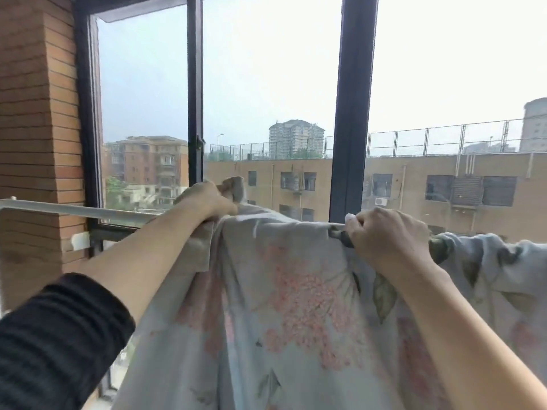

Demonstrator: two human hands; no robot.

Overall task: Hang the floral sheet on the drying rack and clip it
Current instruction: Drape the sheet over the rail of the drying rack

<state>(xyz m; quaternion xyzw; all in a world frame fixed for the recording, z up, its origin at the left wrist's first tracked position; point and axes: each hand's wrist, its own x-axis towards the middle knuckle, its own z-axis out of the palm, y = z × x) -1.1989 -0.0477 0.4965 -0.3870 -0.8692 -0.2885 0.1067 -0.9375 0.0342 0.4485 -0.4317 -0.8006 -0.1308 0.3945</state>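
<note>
— Between the two sets of fingers, what is actually held?

— Cloth, on both sides. The left hand (208,199) is clenched around a bunched corner of the floral sheet (296,306), with a tuft of fabric poking up just past the knuckles. The right hand (384,235) has its fingers (359,220) curled over the sheet's top edge, pinching it where it folds over the rack's white rail (77,210).

— And outward from there?

— Below both hands the sheet hangs in a broad drape toward the camera, pink blossoms and green leaves on pale grey. To the right of the right hand it stays gathered in lumps along the rail. To the left of the left hand the rail runs bare toward the brick wall (35,143). Beyond the fingers stands the dark window frame (352,113).

— So which step is this?

— Hanging, I'd judge, not clipping. The sheet is over the rail but bunched, and I can see no clip anywhere.

— What does the next move call for?

— Probably drawing the left corner outward along the bare rail to spread the cloth flat, smoothing the gathers at right, then fetching clips to fasten the edge.
</note>
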